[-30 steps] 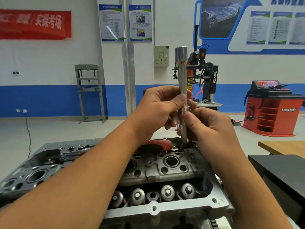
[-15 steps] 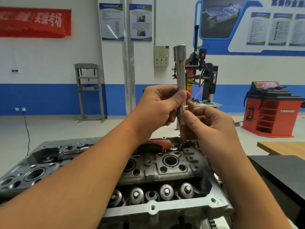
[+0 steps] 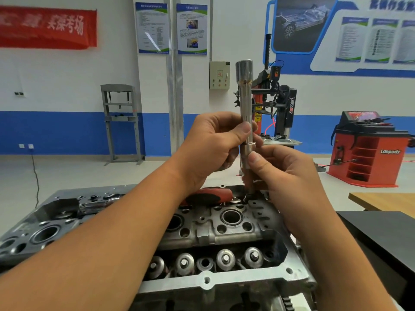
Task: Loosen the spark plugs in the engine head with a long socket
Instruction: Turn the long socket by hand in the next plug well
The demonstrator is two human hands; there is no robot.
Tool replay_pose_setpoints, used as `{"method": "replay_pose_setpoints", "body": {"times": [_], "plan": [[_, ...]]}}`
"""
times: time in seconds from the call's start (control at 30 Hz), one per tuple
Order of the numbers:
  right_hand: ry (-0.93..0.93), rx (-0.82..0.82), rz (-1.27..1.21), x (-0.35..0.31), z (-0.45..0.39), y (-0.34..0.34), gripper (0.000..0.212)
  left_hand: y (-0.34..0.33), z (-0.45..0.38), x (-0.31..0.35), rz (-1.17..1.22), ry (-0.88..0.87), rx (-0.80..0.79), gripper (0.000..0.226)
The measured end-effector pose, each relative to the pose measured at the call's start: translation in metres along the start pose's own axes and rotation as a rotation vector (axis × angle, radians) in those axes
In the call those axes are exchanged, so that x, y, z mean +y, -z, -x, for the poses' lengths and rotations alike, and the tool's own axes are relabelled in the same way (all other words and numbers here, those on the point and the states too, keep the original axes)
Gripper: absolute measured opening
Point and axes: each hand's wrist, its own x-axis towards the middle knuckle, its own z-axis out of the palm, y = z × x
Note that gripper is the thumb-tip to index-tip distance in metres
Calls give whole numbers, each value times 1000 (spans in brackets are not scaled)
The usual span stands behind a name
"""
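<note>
Socket upright between both hands.

Both forearms bare, reaching forward and meeting at centre. Left hand above, thumb and curled fingers pinching an upright socket; right hand below, thumb pressed on its lower part.

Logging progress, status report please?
Both hands grip the long socket: left hand upper, right hand lower. Socket upright in engine head. Nothing in the way.
</note>
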Motion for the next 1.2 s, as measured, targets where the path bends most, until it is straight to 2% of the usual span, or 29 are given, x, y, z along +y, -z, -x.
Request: {"method": "replay_pose_setpoints", "body": {"times": [0.03,0.1,0.17,0.27,0.33,0.43,0.5,0.57,0.63,0.7,0.77,0.87,0.93,1.0,1.1,1.2], "plan": [[6,12,2,0,0,0,3,-1,0,1,-13,-11,10,12],[26,47,73,1,1,0,16,-1,0,0,-53,-40,55,25],[26,41,95,0,1,0,18,0,0,0,-72,-56,83,33],[27,-14,71,-1,1,0,4,0,0,0,-2,-32,-13,21],[23,-32,49,-2,1,0,11,1,-1,-1,51,-19,-49,18],[0,-18,4,-4,2,-1,9,3,-1,-1,24,-43,-24,15],[21,33,79,-3,3,-2,15,2,0,0,-22,-67,-1,8],[31,67,127,-3,3,-1,19,1,1,0,-55,-84,52,24],[27,31,115,-5,3,0,14,1,0,-1,-29,-77,62,23],[28,-31,93,-7,3,-1,12,1,-1,-2,46,-45,3,10],[16,-63,54,-8,4,-1,16,3,-2,-4,70,-37,-16,14],[22,-26,89,-8,5,-2,15,2,-2,-3,15,-74,5,8],[33,35,156,-7,5,-2,24,1,-1,-2,-46,-91,61,26],[34,59,173,-7,5,-2,26,1,-1,-2,-56,-87,89,30],[47,16,150,-7,4,-2,24,2,0,-3,48,-51,-45,16],[58,1,128,-6,3,-2,25,3,-1,-5,65,-42,-46,15]]}}
